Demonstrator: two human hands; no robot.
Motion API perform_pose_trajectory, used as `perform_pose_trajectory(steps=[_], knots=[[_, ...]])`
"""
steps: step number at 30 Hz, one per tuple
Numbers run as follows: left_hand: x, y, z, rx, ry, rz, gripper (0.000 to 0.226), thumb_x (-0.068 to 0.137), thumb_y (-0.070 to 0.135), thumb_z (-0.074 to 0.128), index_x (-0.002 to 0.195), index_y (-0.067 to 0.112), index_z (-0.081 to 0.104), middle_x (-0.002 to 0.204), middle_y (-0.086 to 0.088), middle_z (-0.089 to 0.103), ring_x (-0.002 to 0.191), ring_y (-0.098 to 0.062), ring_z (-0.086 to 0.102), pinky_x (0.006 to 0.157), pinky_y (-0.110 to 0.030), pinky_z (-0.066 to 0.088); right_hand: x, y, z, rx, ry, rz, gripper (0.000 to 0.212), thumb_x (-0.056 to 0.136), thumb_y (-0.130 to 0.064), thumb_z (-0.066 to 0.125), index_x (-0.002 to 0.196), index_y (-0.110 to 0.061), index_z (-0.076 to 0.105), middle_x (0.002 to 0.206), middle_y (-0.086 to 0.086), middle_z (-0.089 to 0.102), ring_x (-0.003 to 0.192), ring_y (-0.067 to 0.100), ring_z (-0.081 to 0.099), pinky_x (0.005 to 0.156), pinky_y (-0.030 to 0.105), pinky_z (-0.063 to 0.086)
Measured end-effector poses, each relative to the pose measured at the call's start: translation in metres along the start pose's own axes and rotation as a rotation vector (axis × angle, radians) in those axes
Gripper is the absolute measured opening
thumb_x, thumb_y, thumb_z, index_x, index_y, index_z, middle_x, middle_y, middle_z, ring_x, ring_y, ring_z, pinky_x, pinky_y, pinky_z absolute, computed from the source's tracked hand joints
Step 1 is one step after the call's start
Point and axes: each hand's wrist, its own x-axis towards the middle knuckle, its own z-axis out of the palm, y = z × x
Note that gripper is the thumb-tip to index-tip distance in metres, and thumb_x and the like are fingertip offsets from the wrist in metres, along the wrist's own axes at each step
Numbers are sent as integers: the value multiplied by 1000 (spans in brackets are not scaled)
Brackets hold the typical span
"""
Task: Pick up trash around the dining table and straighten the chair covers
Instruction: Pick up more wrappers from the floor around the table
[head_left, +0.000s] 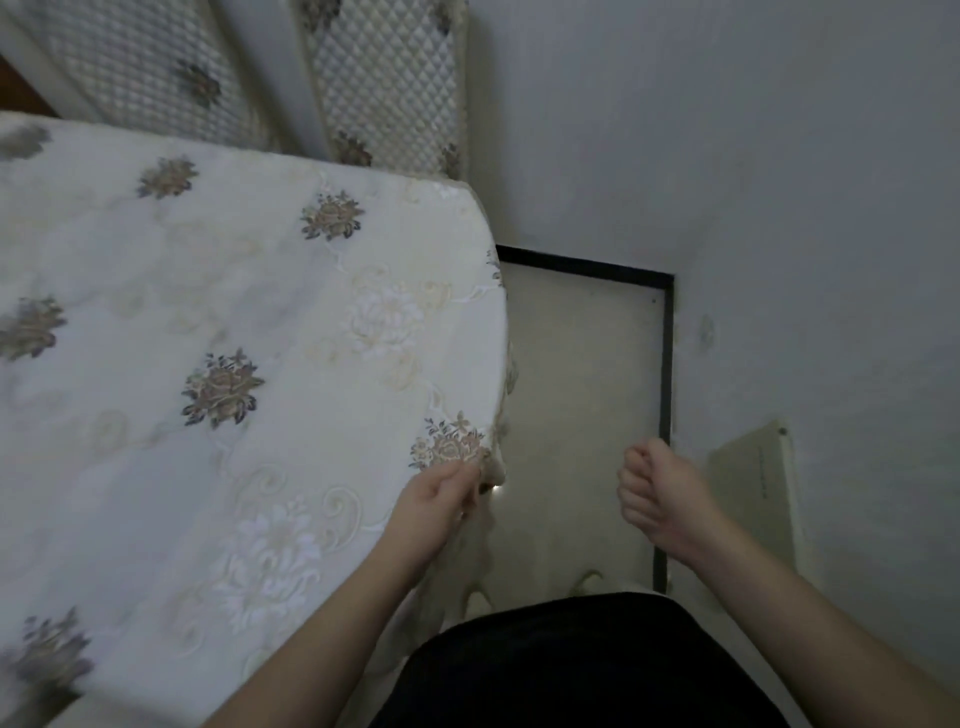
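Chair covers (387, 83) show at the top of the view, behind the far side of the dining table (208, 338). They are pale and quilted in little diamonds, with dark flower marks on them. Two strips of the quilted cloth can be seen, one beside the other, and both hang down the chair backs. They look a bit blurry.

No trash is plain to see on the floor from here.

Nearer, the dining table fills the left side. It wears a white tablecloth (270, 291) with brown flower bunches and pale swirly flowers stitched on it. The table edge is round, and the cloth hangs over it.

At that edge, the left hand (439, 493) pinches the hanging cloth, with its fingers curled round a fold just under a brown flower. Something small and bright shows just beside the fingers, but it is too small to tell what it is.

The right hand (660, 493) is in the air over the floor, apart from the table. Its fingers are curled into a fist, and nothing shows inside it.

Under the hands is a pale floor (582, 374) with a black strip (666, 364) along two sides. A grey wall (779, 156) stands to the right. A flat pale board (753, 478) leans by the wall. The person's dark clothes (571, 670) show at the bottom.
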Motion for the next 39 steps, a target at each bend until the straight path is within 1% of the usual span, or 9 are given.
perform_pose_trajectory(steps=[5, 10, 16, 18, 20, 23, 29, 34, 39], knots=[[1, 10, -15, -512, 82, -277, 29, 80, 26, 53, 61, 8, 40, 55, -9, 27, 47, -16, 15, 49, -33, 9, 11, -26, 29, 294, -110, 148, 47, 90, -20, 35, 43, -20, 32, 36, -5, 20, 24, 8, 17, 28, 14, 11], [8, 37, -11, -951, 201, -279, 36, 91, 29, 45, 59, 12, 41, 55, -1, 28, 39, -10, 21, 35, -21, 18, 29, -45, 53, 187, -222, 266, 45, 88, -23, 42, 44, -23, 31, 43, -7, 23, 31, 6, 24, 29, 14, 14], [13, 68, 5, -1113, 411, -175, 34, 90, 28, 45, 60, 13, 43, 55, 0, 31, 39, -10, 23, 41, -23, 11, 34, -71, 82, 127, -435, 404, 48, 58, -23, 79, 43, -20, 34, 42, -5, 27, 33, 8, 27, 33, 19, 23], [8, 74, 7, -1183, 491, -137, 32, 89, 28, 47, 61, 12, 42, 56, 0, 31, 39, -10, 24, 40, -22, 12, 34, -75, 94, 60, -399, 413, 49, 82, -31, 60, 43, -20, 33, 43, -5, 28, 35, 9, 29, 35, 18, 28], [-1, 76, 9, -1228, 572, -99, 32, 88, 27, 48, 61, 12, 43, 56, -1, 32, 39, -11, 25, 40, -22, 11, 31, -75, 108, 20, -419, 409, 54, 94, -35, 45, 43, -20, 34, 47, -5, 31, 39, 9, 35, 37, 18, 33], [-28, 75, 4, -1276, 672, -42, 34, 89, 28, 46, 59, 13, 46, 56, 0, 34, 39, -11, 27, 41, -22, 10, 22, -66, 128, -62, -488, 424, 54, 95, -37, 43, 45, -19, 35, 54, -4, 36, 47, 10, 44, 41, 19, 37], [-130, 48, -17, -1380, 921, 139, 34, 88, 32, 45, 60, 13, 49, 57, -1, 36, 39, -10, 30, 40, -18, 10, -6, -30, 171, -306, -569, 589, 41, 94, -37, 46, 57, -20, 38, 57, -4, 38, 42, 9, 38, 38, 19, 39], [-232, 18, -14, -1435, 1157, 278, 27, 65, 32, 70, 61, 14, 51, 58, 0, 40, 41, -10, 35, 35, -14, 20, -52, 22, 204, -470, -681, 634, 39, 94, -36, 48, 59, -19, 44, 59, -4, 43, 45, 10, 44, 43, 19, 44], [-337, -20, 13, -1530, 1350, 284, 21, 78, 33, 56, 68, 15, 50, 66, -1, 43, 48, -12, 42, 41, -17, 34, -122, 103, 223, -625, -767, 665, 35, 94, -36, 47, 62, -21, 44, 61, -4, 47, 49, 11, 49, 46, 19, 46]])
